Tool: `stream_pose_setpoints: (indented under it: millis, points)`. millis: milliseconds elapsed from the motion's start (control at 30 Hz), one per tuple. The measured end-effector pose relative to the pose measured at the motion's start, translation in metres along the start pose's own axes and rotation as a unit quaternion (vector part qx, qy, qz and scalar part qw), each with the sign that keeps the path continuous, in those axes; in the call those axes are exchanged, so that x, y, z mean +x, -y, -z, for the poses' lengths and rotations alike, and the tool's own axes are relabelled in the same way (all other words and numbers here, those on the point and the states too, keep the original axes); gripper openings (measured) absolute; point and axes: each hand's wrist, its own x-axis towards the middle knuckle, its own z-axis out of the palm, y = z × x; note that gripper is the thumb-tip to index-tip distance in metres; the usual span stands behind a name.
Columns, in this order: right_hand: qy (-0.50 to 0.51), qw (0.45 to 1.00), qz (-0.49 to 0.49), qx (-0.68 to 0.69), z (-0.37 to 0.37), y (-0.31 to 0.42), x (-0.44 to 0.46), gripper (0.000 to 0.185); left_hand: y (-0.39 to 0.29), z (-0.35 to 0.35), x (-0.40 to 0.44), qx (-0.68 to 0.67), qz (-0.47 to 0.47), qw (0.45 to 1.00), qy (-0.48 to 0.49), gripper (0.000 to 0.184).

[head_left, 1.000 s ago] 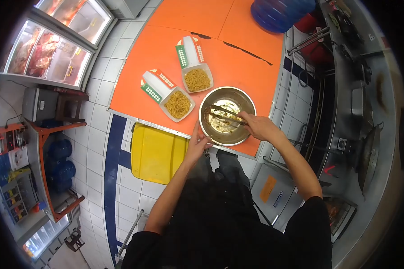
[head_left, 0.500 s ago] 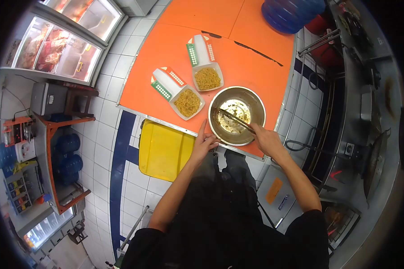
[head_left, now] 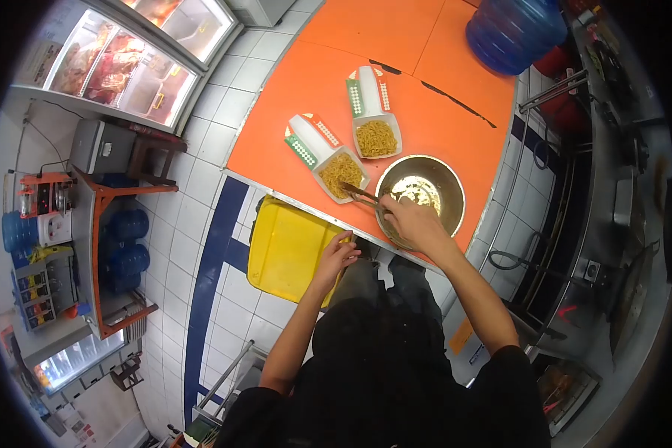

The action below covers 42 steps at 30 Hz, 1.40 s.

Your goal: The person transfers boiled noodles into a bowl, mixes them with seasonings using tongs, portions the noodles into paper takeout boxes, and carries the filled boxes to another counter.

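My right hand [head_left: 414, 220] grips a pair of slim dark brown tongs [head_left: 362, 194] in front of the steel bowl [head_left: 455, 187]. The tong tips touch the noodles [head_left: 337, 178] in the nearer paper box [head_left: 306, 137], which lies with its lid folded back. Beside it stands a second open paper box [head_left: 366, 89], also with noodles [head_left: 376, 139]. The bowl shows a shiny, oily bottom with small bits on it. My left hand [head_left: 337, 257] is just off the table's front edge, fingers loosely apart and holding nothing.
The orange table [head_left: 291, 89] has a metal-trimmed front edge. A yellow tub or lid [head_left: 287, 250] is below it at the left. A blue water jug [head_left: 511, 33] stands at the far right corner. Steel kitchen equipment [head_left: 620, 224] lines the right side; a lit display case [head_left: 119, 71] is at the left.
My right hand has carried the tongs out of the bowl and left to the nearer noodle box. My left hand has let go of the bowl's rim and dropped back. The view has shifted.
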Motion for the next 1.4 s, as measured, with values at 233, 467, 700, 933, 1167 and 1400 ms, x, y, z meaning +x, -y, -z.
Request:
stream_pose_setpoints:
  millis: [233,467,700,933,1167,1400]
  points:
    - [-0.029,0.991,0.000,-0.132,0.003,0.016,0.008,0.017,0.011,0.050,-0.032,-0.053,-0.023,0.995,-0.076,0.040]
    - [-0.026,0.996,-0.045,-0.076,0.028,0.017,-0.002,0.019,0.008,0.063,-0.048,-0.064,-0.009,0.990,-0.125,0.039]
    - [0.023,0.988,-0.141,0.058,0.098,-0.008,-0.066,0.024,-0.005,0.036,-0.034,-0.066,-0.006,0.996,-0.062,0.041]
    - [0.064,0.983,-0.161,-0.061,0.038,-0.066,-0.097,0.028,-0.026,-0.063,-0.011,-0.050,0.003,0.996,0.069,0.062]
    - [0.047,0.986,-0.143,-0.065,0.039,-0.060,-0.089,0.028,-0.020,-0.078,-0.004,-0.012,-0.013,0.996,0.083,0.068]
    - [0.047,0.989,-0.118,-0.076,0.030,-0.074,-0.073,0.029,-0.027,-0.078,-0.006,-0.037,-0.013,0.996,0.082,0.065]
